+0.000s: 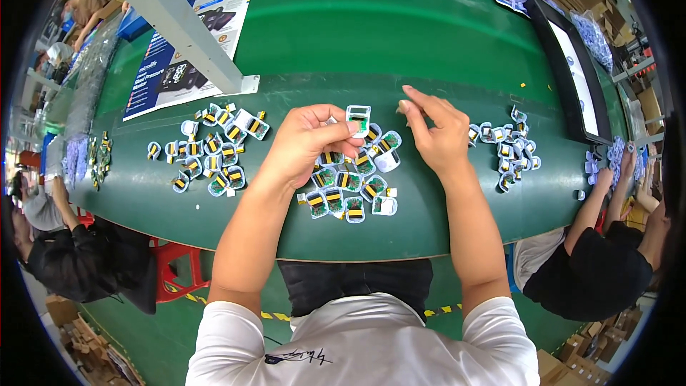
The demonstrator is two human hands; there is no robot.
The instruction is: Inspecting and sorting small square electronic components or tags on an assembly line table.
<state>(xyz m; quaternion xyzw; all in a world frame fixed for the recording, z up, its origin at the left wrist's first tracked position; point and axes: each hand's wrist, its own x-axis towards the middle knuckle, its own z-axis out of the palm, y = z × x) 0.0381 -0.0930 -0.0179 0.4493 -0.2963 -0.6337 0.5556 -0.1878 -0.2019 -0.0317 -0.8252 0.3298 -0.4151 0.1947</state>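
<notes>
My left hand [309, 140] pinches a small white plastic housing [359, 112] with a green circuit board showing in it, held up over the middle of the bench. Just below it lies a cluster of similar light-coloured housings [349, 181], several with green boards and black-and-yellow parts. To the right of the held piece, my right hand [437, 133] hovers with its fingers stretched and thumb apart. Nothing shows in its grasp, and it stands between the middle cluster and another group of housings [506, 149] on the right.
On the green bench [343, 43], more housings [214, 146] lie to the left. A grey metal post [186, 28] rises beside a printed sheet [158, 93]. A black-framed panel [572, 71] lies at the right. Co-workers sit at both sides; a red stool [175, 271] stands at the left.
</notes>
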